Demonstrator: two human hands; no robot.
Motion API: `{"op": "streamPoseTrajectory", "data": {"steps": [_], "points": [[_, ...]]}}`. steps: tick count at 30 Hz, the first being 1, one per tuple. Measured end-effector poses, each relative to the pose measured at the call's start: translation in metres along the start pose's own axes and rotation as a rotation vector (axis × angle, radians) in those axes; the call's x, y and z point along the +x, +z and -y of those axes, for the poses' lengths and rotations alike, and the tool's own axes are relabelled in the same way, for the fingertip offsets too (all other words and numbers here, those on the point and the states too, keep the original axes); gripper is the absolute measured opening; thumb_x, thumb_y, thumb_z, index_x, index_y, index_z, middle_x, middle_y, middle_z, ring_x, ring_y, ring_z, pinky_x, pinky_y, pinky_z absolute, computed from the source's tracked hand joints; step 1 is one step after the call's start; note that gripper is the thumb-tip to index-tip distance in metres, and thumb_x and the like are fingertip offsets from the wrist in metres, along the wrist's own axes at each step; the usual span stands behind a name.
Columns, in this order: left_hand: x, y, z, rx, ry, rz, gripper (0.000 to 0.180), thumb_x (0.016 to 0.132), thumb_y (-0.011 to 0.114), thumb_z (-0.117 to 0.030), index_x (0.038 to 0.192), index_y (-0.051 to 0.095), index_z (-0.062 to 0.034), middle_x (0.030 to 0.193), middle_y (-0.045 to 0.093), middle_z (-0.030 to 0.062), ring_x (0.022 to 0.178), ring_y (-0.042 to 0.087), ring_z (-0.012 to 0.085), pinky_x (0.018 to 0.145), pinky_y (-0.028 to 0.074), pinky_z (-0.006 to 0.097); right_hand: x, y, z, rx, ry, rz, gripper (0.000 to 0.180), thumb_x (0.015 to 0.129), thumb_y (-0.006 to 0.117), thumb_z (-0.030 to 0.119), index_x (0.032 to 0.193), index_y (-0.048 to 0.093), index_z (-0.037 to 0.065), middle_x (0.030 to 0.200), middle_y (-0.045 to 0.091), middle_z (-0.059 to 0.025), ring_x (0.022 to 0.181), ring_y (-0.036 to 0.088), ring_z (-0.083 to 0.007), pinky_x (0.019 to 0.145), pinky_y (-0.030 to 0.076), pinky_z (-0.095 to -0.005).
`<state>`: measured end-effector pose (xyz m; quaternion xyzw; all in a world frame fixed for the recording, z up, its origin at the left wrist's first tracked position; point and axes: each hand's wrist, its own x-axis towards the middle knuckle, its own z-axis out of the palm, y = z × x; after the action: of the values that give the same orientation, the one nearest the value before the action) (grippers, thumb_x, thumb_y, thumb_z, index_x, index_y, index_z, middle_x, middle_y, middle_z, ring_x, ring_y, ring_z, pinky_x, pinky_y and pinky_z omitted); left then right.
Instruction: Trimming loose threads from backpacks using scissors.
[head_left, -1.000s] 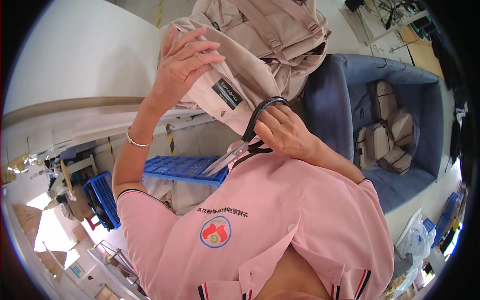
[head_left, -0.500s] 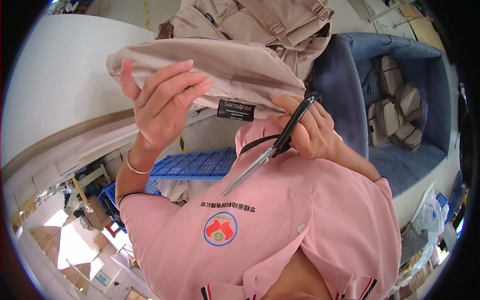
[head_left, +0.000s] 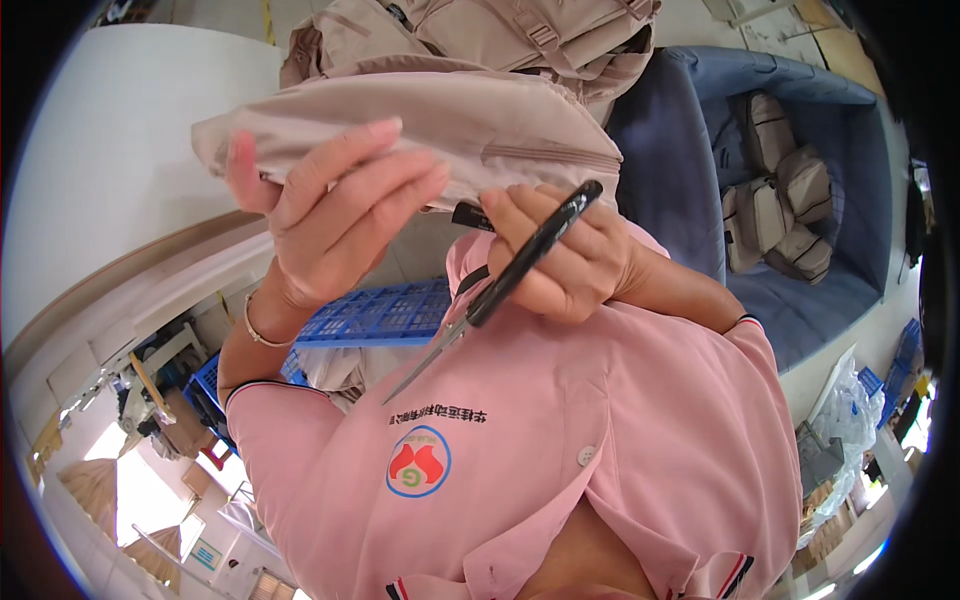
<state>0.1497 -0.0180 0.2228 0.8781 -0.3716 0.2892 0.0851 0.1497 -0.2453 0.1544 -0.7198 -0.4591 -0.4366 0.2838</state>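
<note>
My left hand (head_left: 340, 225), slightly blurred, holds the edge of a beige fabric bag (head_left: 430, 105), its fingers stretched across the near side. The bag has a zipper along its right part. My right hand (head_left: 570, 250) is closed around the black handles of a pair of scissors (head_left: 525, 255), whose blades point down and left, over the front of my pink shirt. The fingertips of that same hand are at the bag's lower edge, beside a small black label (head_left: 473, 215) that it partly covers.
More beige bags with straps and buckles (head_left: 540, 40) lie beyond. At right stands a blue-grey fabric-lined bin (head_left: 800, 315) holding several small beige pouches (head_left: 790, 180). A white table (head_left: 130, 130) is at left. A blue plastic crate (head_left: 375, 315) sits below my hands.
My right hand has moved left along the bag's edge to the label, taking the scissors with it. The label is now partly covered. The bag has shifted slightly up and left.
</note>
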Motion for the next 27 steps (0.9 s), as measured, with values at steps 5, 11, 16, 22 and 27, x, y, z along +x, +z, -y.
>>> {"op": "streamPoseTrajectory", "data": {"steps": [5, 11, 16, 22, 27], "points": [[0.023, 0.033, 0.036, 0.004, -0.07, 0.054, 0.014, 0.08, 0.071, -0.019, 0.094, 0.073, -0.0192, 0.096, 0.07, -0.0088, 0.109, 0.062, 0.014, 0.116, 0.012, 0.051, 0.004, 0.001, -0.022, 0.306, 0.482, 0.161, 0.018, 0.065, 0.066, 0.001, 0.079, 0.055, 0.005, 0.075, 0.061, -0.0097, 0.067, 0.062, -0.025, 0.055, 0.047, -0.034], [0.046, 0.076, 0.083, -0.481, -0.163, 0.326, 0.01, 0.088, 0.07, -0.021, 0.089, 0.072, -0.0116, 0.082, 0.066, -0.0049, 0.092, 0.058, 0.0127, 0.107, 0.025, 0.043, -0.01, 0.011, -0.065, 0.677, 1.334, 0.03, 0.025, 0.082, 0.078, 0.015, 0.093, 0.061, 0.0, 0.074, 0.062, -0.0069, 0.07, 0.055, -0.0067, 0.064, 0.047, -0.0246], [0.054, 0.098, 0.103, -0.64, -0.233, 0.433, 0.018, 0.089, 0.07, -0.026, 0.088, 0.072, -0.008, 0.074, 0.059, -0.0031, 0.082, 0.053, 0.0132, 0.104, 0.028, 0.038, -0.034, -0.032, -0.089, 0.254, 1.215, 0.58, 0.055, 0.079, 0.08, 0.045, 0.093, 0.057, -0.003, 0.077, 0.055, -0.0123, 0.072, 0.057, -0.0249, 0.068, 0.048, -0.0343], [0.06, 0.11, 0.108, -0.829, -0.399, 0.473, 0.022, 0.09, 0.069, -0.027, 0.083, 0.069, -0.0064, 0.072, 0.053, -0.0038, 0.082, 0.048, 0.0112, 0.093, 0.034, 0.029, -0.062, -0.038, -0.089, 0.053, 0.911, 0.74, 0.071, 0.075, 0.079, 0.055, 0.1, 0.05, -0.004, 0.098, 0.054, -0.0182, 0.087, 0.06, -0.0376, 0.069, 0.049, -0.0443], [0.061, 0.112, 0.108, -0.84, -0.389, 0.424, 0.027, 0.087, 0.07, -0.026, 0.082, 0.069, 0.0003, 0.068, 0.05, 0.0002, 0.072, 0.046, 0.0112, 0.068, 0.039, 0.028, -0.055, -0.024, -0.094, -0.002, 0.788, 0.76, 0.069, 0.075, 0.077, 0.057, 0.096, 0.052, -0.004, 0.098, 0.056, -0.0191, 0.087, 0.062, -0.0404, 0.067, 0.05, -0.047]]}}
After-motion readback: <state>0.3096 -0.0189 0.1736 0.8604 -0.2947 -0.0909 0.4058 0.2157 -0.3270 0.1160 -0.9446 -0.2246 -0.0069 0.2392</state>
